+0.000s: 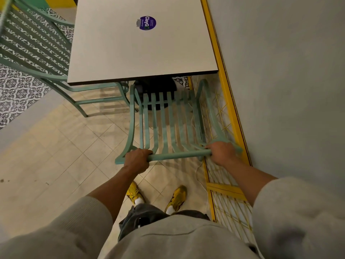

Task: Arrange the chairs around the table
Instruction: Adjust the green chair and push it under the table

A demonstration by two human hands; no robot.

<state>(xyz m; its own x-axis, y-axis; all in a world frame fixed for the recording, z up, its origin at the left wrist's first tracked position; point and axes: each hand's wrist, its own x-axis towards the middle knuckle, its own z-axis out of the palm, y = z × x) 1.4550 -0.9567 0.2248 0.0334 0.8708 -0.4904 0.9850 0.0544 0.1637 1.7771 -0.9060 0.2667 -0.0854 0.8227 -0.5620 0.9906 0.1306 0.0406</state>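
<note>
A mint-green slatted metal chair (164, 124) stands in front of me, its front tucked under the near edge of the pale square table (141, 53). My left hand (137, 159) grips the left end of the chair's top rail. My right hand (220, 152) grips the right end of the same rail. A second green chair (35, 45) stands at the table's left side, its seat partly under the tabletop. The near chair's seat and front legs are hidden beneath the table.
A grey wall (280, 90) runs along the right, with a yellow frame and mesh panel (227, 116) at its foot, close to the chair's right side. A round purple sticker (147, 23) lies on the tabletop. Beige floor tiles (56, 156) spread to my left.
</note>
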